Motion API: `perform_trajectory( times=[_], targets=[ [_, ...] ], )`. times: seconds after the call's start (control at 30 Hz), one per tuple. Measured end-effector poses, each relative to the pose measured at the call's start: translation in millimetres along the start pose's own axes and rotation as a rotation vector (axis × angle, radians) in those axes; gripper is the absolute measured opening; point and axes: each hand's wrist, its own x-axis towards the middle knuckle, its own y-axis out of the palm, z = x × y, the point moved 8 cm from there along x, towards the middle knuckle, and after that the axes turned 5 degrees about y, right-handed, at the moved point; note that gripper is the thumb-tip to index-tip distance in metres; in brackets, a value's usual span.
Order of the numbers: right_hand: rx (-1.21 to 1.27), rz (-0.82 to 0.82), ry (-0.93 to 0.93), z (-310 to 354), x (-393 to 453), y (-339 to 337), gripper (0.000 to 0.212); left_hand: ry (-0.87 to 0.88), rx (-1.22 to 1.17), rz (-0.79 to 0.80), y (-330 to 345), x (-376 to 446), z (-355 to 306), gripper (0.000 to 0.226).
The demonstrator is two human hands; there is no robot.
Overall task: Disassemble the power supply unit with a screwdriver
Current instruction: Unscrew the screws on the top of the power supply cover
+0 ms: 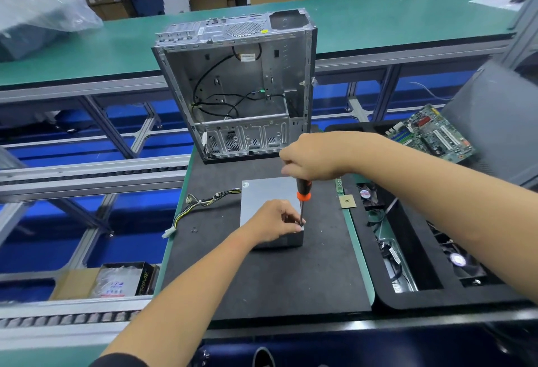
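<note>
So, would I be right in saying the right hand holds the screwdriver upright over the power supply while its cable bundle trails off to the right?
Not quite: in the head view the cable bundle trails off to the left. The rest stands: the right hand holds the screwdriver upright over the power supply.

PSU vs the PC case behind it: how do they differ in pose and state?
The power supply unit lies flat on the black mat, closed; the computer case stands upright at the mat's far edge, side open, gutted but for loose cables. The unit is smaller and is being worked: the left hand steadies it while the right hand drives a screwdriver down at its near corner; the case is untouched. Both are grey metal boxes.
</note>
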Motion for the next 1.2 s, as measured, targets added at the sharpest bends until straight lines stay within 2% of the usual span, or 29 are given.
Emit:
perform_trajectory(
  times=[0.07,0.17,0.2,0.27,0.37,0.43,0.5,0.53,0.63,0.73,0.83,0.9,0.97,1.07,1.13,1.2],
  targets=[
    [0.07,0.001,-0.065,1.8,-7.5,-2.4,0.01,-0.004,0.0,-0.01,-0.1,-0.5,0.2,0.011],
    [0.219,0.044,-0.13,6.9,-15.1,-2.4,0.028,-0.01,-0.005,-0.022,1.0,-1.5,1.4,0.01],
    [0.234,0.037,-0.13,7.4,-16.0,-2.1,0.027,-0.015,-0.005,-0.027,1.4,-1.5,2.0,0.01],
    [0.147,-0.008,-0.091,5.5,-13.4,-1.1,0.018,-0.028,-0.006,-0.039,1.5,-2.1,3.2,0.01],
    [-0.006,-0.037,0.072,-6.3,-8.3,-0.1,0.036,-0.038,-0.012,-0.056,1.7,-3.2,3.3,0.014],
    [-0.045,-0.071,0.039,-3.6,-5.5,-0.1,0.031,-0.042,-0.018,-0.067,1.9,-3.9,3.5,0.013],
    [0.008,-0.051,-0.055,2.0,-8.0,-1.5,0.013,-0.043,-0.015,-0.072,1.6,-4.6,2.1,0.012],
    [0.055,-0.024,-0.093,5.0,-11.2,-3.0,0.01,-0.044,-0.014,-0.071,1.3,-4.7,1.2,0.013],
    [0.181,0.044,-0.143,11.3,-15.6,-3.3,0.027,-0.023,-0.006,-0.062,0.8,-2.9,1.2,0.029],
    [0.089,0.018,-0.067,10.8,-10.8,-3.0,0.016,-0.03,0.015,-0.056,0.9,-1.8,3.2,0.017],
    [-0.051,0.015,0.09,2.9,-4.2,-2.3,0.028,-0.03,0.015,-0.053,0.3,0.9,6.8,0.011],
    [-0.089,0.0,0.045,7.3,0.8,-2.3,0.019,-0.021,0.018,-0.033,0.2,2.5,6.6,0.01],
    [0.0,0.03,-0.027,11.1,-1.6,-3.8,0.004,-0.018,0.009,-0.017,-0.1,3.4,6.9,0.009],
    [0.137,0.128,-0.093,15.5,-8.7,-4.7,0.025,-0.003,0.001,-0.001,0.3,3.2,5.9,0.009],
    [0.106,0.122,-0.074,16.6,-7.6,-4.5,0.021,-0.005,-0.007,0.016,0.8,5.7,6.2,0.007],
    [0.012,0.091,0.028,12.6,-3.7,-2.1,0.017,-0.015,-0.023,0.022,1.3,7.5,7.7,0.006]
  ],
)
